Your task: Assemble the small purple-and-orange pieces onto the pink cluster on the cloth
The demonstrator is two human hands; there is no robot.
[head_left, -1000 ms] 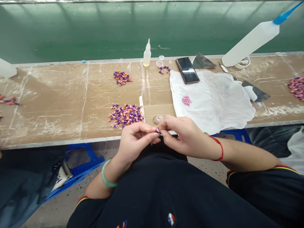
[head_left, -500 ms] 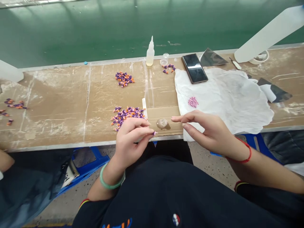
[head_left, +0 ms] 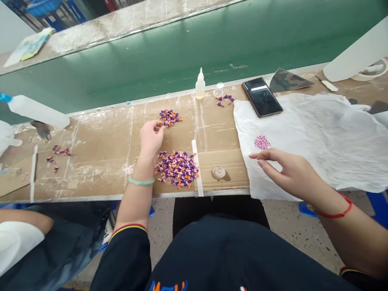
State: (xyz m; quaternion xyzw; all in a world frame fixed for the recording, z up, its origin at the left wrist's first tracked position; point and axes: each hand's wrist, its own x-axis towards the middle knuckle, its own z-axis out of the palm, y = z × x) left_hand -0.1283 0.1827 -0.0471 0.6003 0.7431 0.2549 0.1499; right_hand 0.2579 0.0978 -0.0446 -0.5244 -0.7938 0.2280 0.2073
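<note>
Your left hand (head_left: 153, 135) curls at the purple pieces (head_left: 170, 116) on the counter (head_left: 100, 139), hold unclear; your right hand (head_left: 283, 171) hovers, fingers parted, near pink bits (head_left: 262, 142). Purple pieces look light, maybe brittle: pinch their sides.

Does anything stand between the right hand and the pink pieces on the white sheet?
Nothing visible stands between the right hand and the pink pieces; the phone lies beyond them, by the white sheet's far edge.

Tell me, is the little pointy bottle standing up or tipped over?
Upright: the little bottle sits on its base, with its nozzle pointing up.
</note>
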